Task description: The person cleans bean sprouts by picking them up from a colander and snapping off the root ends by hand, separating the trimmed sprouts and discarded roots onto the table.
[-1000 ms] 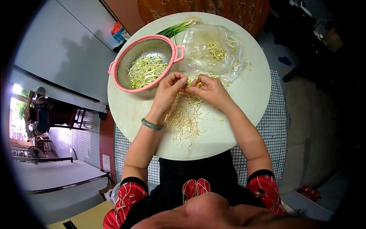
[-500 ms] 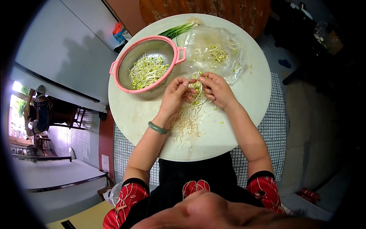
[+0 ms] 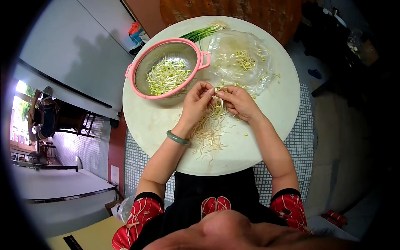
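My left hand (image 3: pixel 199 102), with a green bangle (image 3: pixel 177 138) at its wrist, is closed in a pinch above the middle of the round table. Its fingertips meet those of my right hand (image 3: pixel 240 102), also pinched. Between them is a bean sprout (image 3: pixel 217 88), mostly covered by the fingers. Below the hands lies a heap of thin, brownish sprout roots (image 3: pixel 207 139), with some yellow-headed sprouts at its upper end. Up and left, a pink-rimmed mesh colander (image 3: pixel 156 97) holds a mound of sprouts (image 3: pixel 168 77). Beyond my right hand is a clear plastic bag (image 3: pixel 223 71) with more sprouts on it.
The pale round table (image 3: pixel 266 137) carries everything. A bunch of green onions (image 3: pixel 202 32) lies at its far edge, behind the colander. A brown wooden surface (image 3: pixel 233 10) stands beyond. Loose sprout bits are scattered right of the heap. A blue slipper (image 3: pixel 315 73) is on the floor.
The view has shifted slightly, moving the table and colander a little to the right. My left hand has turned so its back shows more, and both hands' fingertips have come closer together.
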`<state>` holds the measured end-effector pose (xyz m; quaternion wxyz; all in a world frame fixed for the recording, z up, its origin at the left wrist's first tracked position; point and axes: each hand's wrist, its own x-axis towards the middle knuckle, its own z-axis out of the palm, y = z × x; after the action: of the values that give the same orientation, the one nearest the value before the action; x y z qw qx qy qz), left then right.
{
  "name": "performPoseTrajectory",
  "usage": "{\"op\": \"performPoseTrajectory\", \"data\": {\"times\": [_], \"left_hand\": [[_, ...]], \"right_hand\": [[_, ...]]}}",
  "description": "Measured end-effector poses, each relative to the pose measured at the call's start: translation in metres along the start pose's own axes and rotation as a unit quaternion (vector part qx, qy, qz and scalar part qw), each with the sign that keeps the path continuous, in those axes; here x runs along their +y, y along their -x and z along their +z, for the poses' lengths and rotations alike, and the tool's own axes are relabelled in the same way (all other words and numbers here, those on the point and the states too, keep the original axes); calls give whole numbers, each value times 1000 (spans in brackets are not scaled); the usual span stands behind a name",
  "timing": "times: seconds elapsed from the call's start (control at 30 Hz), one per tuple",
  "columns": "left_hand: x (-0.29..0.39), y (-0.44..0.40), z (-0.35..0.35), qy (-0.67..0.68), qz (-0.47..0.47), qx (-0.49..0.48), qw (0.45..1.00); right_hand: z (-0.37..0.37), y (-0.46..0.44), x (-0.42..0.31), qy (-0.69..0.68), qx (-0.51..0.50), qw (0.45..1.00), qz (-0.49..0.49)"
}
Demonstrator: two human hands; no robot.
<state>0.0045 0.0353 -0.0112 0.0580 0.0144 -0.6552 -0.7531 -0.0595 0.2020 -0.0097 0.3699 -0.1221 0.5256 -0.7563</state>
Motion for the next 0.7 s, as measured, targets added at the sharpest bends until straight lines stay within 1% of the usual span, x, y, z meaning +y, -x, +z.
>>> {"op": "performPoseTrajectory", "data": {"times": [0.07, 0.13, 0.17, 0.27, 0.3, 0.4, 0.43, 0.53, 0.7], "left_hand": [[0, 0, 1, 27, 8, 37, 999], [-1, -2, -3, 60, 9, 69, 996], [1, -4, -6, 76, 32, 79, 994], [3, -7, -11, 179, 26, 123, 976], [2, -8, -11, 203, 28, 123, 971], [-2, -5, -4, 232, 51, 99, 966], [-2, -4, -2, 241, 56, 79, 966], [-2, -1, 1, 212, 42, 65, 974], [-6, 2, 5, 123, 33, 67, 990]], "right_hand": [[-4, -2, 5, -1, 24, 999, -24], [-6, -3, 1, -39, 75, 994, -76], [-7, -3, 0, -57, 99, 988, -101], [-15, -2, -3, -163, 55, 972, -161], [-14, 0, -4, -178, 33, 971, -154], [0, 3, -3, -157, 19, 984, -79], [-2, 1, 1, -151, -14, 987, -57], [0, -3, 8, -154, -37, 986, -48], [-3, -2, 4, -163, -14, 984, -75]]}}
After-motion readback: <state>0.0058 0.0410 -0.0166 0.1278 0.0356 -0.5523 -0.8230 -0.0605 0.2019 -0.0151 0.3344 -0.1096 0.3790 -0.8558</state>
